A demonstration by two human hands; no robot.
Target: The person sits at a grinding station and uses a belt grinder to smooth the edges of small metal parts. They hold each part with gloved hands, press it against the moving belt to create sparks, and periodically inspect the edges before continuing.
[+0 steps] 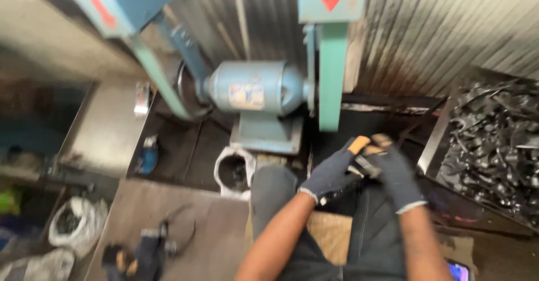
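Nearest the camera, the person's bare forearms reach forward over their lap in dark trousers (314,225). The left hand (331,174), in a dark blue knitted glove with a tan fingertip, is curled closed around a small dark metal piece (365,166), blurred and hard to make out, which sits between the two hands at the fingertips. The right hand (396,174), gloved the same way, closes over the same piece from the other side, its fingers bent down on it; the two hands touch each other there. How tightly each grips cannot be told through the blur.

To the left, on the brown metal workbench (185,225), near its front edge, lies a spare pair of dark gloves with tan tips (135,256) beside a black cable (182,239). Past the bench's left edge sits a white sack of dark scrap (76,225).

Just beyond the left knee stands a white bucket holding black bits (233,171). To the right, beside the right hand, a steel tray heaped with black metal strips (494,146) runs along the wall.

Farther back stands a pale blue belt grinder motor on its base (258,93), with a green sanding belt (332,73) hanging upright just beyond the hands. Behind it is a corrugated metal wall (438,28).
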